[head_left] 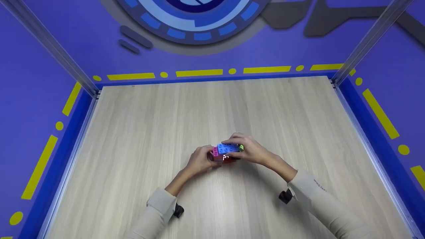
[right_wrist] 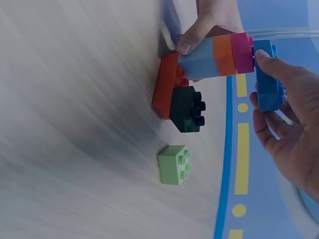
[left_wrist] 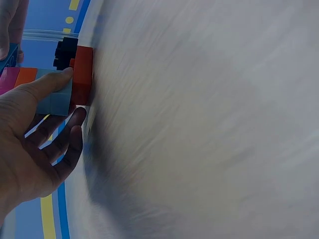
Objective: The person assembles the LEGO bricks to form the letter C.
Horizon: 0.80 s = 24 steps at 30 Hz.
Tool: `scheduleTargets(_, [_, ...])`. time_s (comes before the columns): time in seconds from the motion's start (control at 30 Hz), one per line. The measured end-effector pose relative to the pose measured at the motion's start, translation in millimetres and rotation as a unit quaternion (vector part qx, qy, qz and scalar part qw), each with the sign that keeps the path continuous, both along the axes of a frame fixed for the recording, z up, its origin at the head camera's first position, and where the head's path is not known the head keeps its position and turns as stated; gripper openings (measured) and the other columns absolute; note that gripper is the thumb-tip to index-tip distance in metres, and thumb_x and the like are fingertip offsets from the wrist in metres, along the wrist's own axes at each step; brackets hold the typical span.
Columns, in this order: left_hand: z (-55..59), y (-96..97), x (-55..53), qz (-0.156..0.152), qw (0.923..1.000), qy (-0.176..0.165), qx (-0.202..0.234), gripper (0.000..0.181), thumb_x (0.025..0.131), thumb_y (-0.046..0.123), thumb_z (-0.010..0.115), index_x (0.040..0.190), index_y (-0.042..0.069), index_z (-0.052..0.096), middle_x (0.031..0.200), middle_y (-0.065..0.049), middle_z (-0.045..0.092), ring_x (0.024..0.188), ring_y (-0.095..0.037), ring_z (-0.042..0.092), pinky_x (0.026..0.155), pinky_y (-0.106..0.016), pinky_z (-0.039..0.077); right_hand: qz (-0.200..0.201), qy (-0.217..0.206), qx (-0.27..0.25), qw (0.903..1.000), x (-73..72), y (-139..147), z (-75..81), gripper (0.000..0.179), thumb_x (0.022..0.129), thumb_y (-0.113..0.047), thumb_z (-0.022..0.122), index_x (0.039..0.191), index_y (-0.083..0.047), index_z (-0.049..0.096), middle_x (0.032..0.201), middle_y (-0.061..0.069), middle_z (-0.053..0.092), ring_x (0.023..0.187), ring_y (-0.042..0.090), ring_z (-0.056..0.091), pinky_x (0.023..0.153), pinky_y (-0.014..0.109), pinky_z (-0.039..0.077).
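Observation:
A stack of toy building bricks rises from a long red brick (right_wrist: pixel 163 92) on the table. Above one end of the red brick are grey-blue bricks (right_wrist: pixel 201 60), then an orange brick (right_wrist: pixel 224 55) and a pink brick (right_wrist: pixel 241 54) on top. My left hand (head_left: pixel 199 160) pinches the grey-blue bricks low on the stack, thumb on one side. Between the thumb and fingers of my right hand (head_left: pixel 250 149) is a long blue brick (right_wrist: pixel 267 83), lying across the pink brick's studs. A dark green brick (right_wrist: pixel 183 109) sits at the red brick's other end.
A loose light green brick (right_wrist: pixel 172 167) lies on the table beside the stack, mostly hidden behind the right hand in the head view. The wood-grain table (head_left: pixel 149 116) is bordered by blue-purple panels (head_left: pixel 83 39) at the back and sides.

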<state>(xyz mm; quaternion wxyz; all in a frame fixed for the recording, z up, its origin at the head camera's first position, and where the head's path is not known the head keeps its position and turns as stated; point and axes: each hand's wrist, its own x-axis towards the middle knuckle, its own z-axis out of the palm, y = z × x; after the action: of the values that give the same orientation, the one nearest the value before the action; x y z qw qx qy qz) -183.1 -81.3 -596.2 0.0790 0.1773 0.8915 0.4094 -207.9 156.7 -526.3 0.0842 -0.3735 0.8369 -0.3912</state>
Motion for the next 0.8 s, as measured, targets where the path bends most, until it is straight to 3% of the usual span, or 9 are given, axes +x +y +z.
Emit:
scheduleTargets(0.23, [2.9, -0.7, 0.4, 0.001, 1.0, -0.006, 0.0, 0.041, 0.078, 0.018, 0.088, 0.113, 0.006, 0.073, 0.107, -0.008, 0.075, 0.102, -0.022, 0.069, 0.095, -0.041, 0.055, 0.011, 0.003, 0.033, 0.9994, -0.9, -6.3, 7.9, 0.04, 0.09, -0.014, 0.078, 0.128, -0.003, 0.071, 0.106, 0.01, 0.068, 0.096, 0.018, 0.061, 0.081, 0.03, 0.057])
scheduleTargets(0.53, [2.1, 1.5, 1.7, -0.006, 0.9997, 0.02, -0.01, 0.038, 0.075, 0.015, 0.09, 0.109, 0.007, 0.074, 0.097, -0.005, 0.073, 0.086, -0.013, 0.062, 0.078, -0.028, 0.051, -0.002, 0.022, 0.081, 0.9965, 3.0, -5.4, 15.9, 0.041, 0.086, -0.013, 0.081, 0.126, -0.004, 0.072, 0.099, 0.008, 0.066, 0.09, 0.016, 0.062, 0.079, 0.03, 0.059])
scheduleTargets(0.8, [3.4, 0.2, 0.7, -0.005, 0.9999, 0.009, -0.004, 0.039, 0.077, 0.015, 0.088, 0.111, 0.005, 0.073, 0.103, -0.008, 0.074, 0.092, -0.018, 0.066, 0.084, -0.033, 0.054, -0.014, 0.021, 0.097, 0.995, 1.0, -9.8, 20.9, 0.042, 0.085, -0.015, 0.083, 0.124, -0.006, 0.073, 0.097, 0.008, 0.066, 0.086, 0.016, 0.062, 0.075, 0.029, 0.058])
